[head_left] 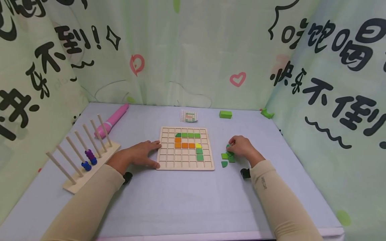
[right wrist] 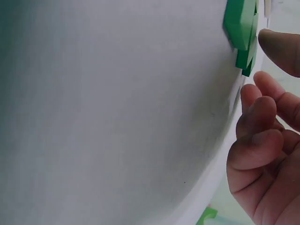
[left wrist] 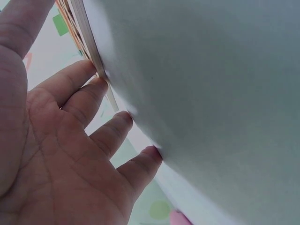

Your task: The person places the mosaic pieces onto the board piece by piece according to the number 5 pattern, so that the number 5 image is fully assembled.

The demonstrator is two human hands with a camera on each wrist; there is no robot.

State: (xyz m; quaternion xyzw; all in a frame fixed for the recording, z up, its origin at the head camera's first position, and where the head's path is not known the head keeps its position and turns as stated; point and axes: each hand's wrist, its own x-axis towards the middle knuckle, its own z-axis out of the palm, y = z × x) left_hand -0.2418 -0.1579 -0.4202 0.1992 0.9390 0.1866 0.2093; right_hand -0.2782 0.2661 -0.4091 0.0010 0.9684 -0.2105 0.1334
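A light wooden grid board (head_left: 169, 162) lies flat on the table. Set in its cells are green tiles (head_left: 190, 135), orange tiles (head_left: 185, 145) and a yellow tile (head_left: 198, 146). My left hand (head_left: 141, 154) rests spread at the board's left edge, several fingertips touching its side in the left wrist view. To the right of the board, my right hand (head_left: 242, 147) reaches over a small heap of loose green tiles (head_left: 231, 159). In the right wrist view its thumb and index finger stand apart beside green tiles (right wrist: 240, 23), with nothing visible between them; the other fingers are bent.
Left of the board stands a wooden peg rack (head_left: 70, 188) with blue and purple beads. Behind it lies a pink tube-shaped object (head_left: 116, 117). A small printed card (head_left: 189, 116), a green block (head_left: 225, 114) and a curved green piece (head_left: 267, 113) lie toward the back. Printed curtains surround the table.
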